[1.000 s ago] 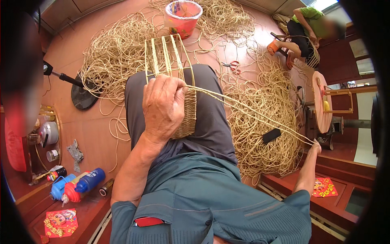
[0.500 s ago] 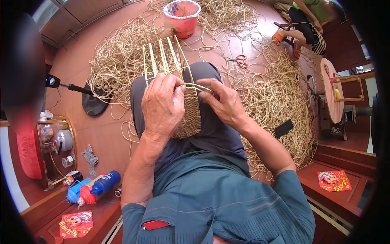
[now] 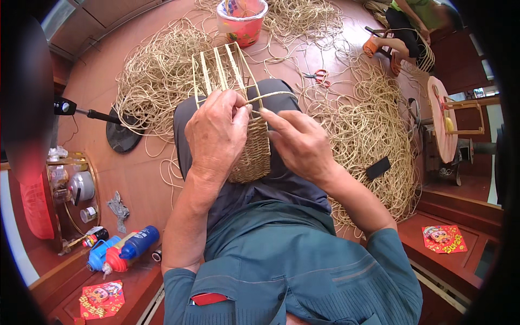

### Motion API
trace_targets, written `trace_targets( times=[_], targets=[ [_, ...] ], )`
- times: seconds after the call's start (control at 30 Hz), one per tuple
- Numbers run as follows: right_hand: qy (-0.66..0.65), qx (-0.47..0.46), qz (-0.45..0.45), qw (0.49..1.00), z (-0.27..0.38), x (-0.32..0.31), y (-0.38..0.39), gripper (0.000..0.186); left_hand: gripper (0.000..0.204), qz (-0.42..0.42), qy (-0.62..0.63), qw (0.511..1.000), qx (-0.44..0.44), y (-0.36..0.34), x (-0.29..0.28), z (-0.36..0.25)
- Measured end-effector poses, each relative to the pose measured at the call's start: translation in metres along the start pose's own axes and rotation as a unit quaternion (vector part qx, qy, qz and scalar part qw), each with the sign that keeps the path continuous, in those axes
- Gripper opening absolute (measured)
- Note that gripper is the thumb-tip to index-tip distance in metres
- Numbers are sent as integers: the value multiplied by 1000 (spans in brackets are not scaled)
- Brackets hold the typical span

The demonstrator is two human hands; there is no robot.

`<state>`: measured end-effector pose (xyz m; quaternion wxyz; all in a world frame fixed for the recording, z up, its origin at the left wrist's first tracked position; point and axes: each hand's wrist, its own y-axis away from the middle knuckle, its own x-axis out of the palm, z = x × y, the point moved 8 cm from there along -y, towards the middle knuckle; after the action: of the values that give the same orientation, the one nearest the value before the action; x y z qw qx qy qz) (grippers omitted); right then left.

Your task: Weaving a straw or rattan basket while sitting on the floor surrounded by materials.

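Between my thighs stands a partly woven straw basket [image 3: 252, 154], its lower part tightly plaited, with a bare frame of straw-wrapped rods [image 3: 220, 67] rising from it. My left hand [image 3: 215, 132] is closed at the weave's upper edge, pinching a straw cord [image 3: 271, 97] between thumb and forefinger. From there the cord runs out to the right past a frame rod, its far part loose above my right hand [image 3: 303, 143]. That hand's fingers are bent together, the index fingertip against the rod at the basket's right corner. What lies under its thumb is hidden.
Heaps of loose straw cord [image 3: 374, 141] cover the floor right and far left [image 3: 162, 81]. Red-handled scissors [image 3: 319, 77], a dark phone-like slab [image 3: 378, 169], a red bucket [image 3: 246, 32] and a black round stand base [image 3: 123, 132] lie about. Another person [image 3: 411, 32] sits far right.
My right hand has let the longer cord part go; it now sticks out above that hand. The right fingertips have moved slightly left, to the corner rod. My left hand stays at the edge.
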<state>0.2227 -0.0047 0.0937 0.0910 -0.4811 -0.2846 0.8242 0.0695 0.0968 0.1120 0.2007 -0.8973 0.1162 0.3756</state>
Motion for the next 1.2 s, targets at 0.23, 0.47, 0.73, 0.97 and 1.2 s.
trace_targets(
  times=[0.23,0.47,0.73,0.97,1.2],
  targets=[
    [46,-29,40,998,11,18,-16,55,11,-27,18,998,54,-8,0,-2],
    [67,-20,74,995,13,22,-20,43,19,-84,-95,975,185,-6,4,-16],
    [-27,16,56,998,7,23,-24,18,30,-54,-92,988,110,0,18,-16],
    [-42,27,32,998,7,20,-26,20,36,-69,-41,992,100,22,12,-11],
    [41,-77,-29,996,31,26,-28,45,28,-74,-114,991,16,43,-32,22]
  ],
)
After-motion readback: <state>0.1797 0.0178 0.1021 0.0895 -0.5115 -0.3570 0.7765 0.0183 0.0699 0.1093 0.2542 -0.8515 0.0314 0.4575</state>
